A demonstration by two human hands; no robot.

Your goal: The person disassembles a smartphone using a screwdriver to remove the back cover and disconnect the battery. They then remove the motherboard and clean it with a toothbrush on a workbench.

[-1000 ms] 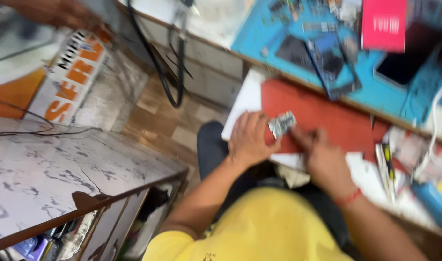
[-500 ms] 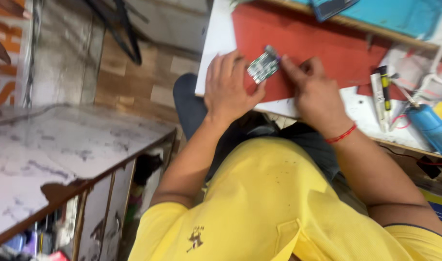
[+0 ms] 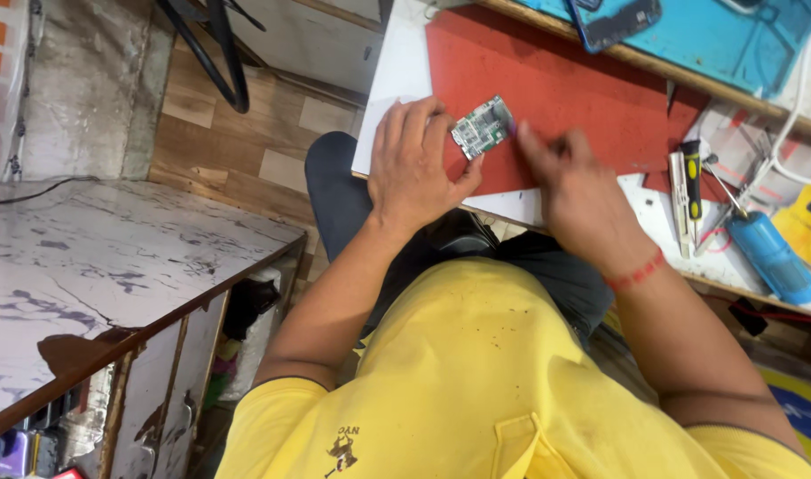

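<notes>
Red mat [image 3: 565, 80] on the white bench [image 3: 395, 84], left hand [image 3: 414, 168] with fingers curled, pinching a small green circuit board [image 3: 482, 128] over the mat's left edge, right hand [image 3: 576, 191] blurred beside the board, grip indistinct, yellow-handled screwdriver [image 3: 692, 177] and blue cylinder [image 3: 772, 257] at right

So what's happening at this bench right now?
A person in a yellow shirt sits at a workbench, holding a small green circuit board in the left hand over a red mat. The right hand is at the board's edge; it is blurred, so what it holds is unclear. A screwdriver and a blue cylinder lie to the right.
</notes>
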